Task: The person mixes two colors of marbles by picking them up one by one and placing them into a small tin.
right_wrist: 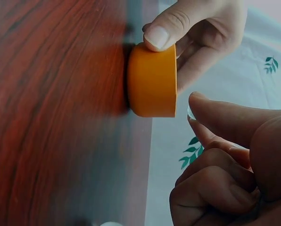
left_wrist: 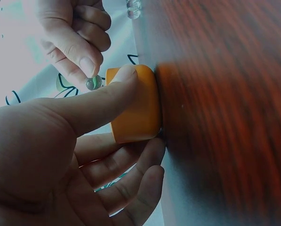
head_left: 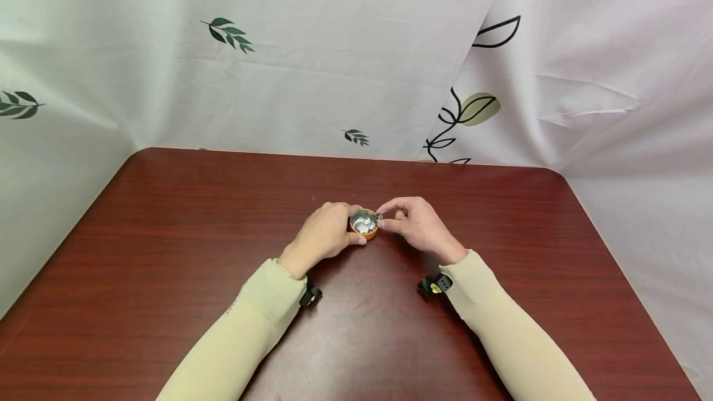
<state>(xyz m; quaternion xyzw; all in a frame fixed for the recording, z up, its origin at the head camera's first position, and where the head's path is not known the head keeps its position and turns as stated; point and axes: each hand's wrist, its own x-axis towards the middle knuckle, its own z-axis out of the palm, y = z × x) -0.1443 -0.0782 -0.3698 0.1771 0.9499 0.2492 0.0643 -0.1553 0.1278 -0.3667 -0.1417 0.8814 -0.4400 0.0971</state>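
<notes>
A small orange bowl point(head_left: 370, 237) with a shiny silver inside stands upright on the table. My left hand point(head_left: 325, 231) grips it from the left, the thumb on the near side of its orange wall point(left_wrist: 143, 106) and the fingers round the far side. Between thumb and forefinger, my right hand point(head_left: 416, 223) pinches a clear glass marble point(left_wrist: 94, 83) with a green swirl, just beside the bowl's rim. In the right wrist view those fingertips mostly cover the marble point(right_wrist: 191, 113). Reflections in the silver make it hard to tell whether anything lies inside.
The dark red wood-grain table point(head_left: 167, 234) reaches back to a white curtain point(head_left: 334, 48) with leaf prints. A pair of clear, round glass pieces point(left_wrist: 133, 9) shows at the top of the left wrist view. Something pale point(right_wrist: 111, 223) is cut off at the right wrist view's bottom edge.
</notes>
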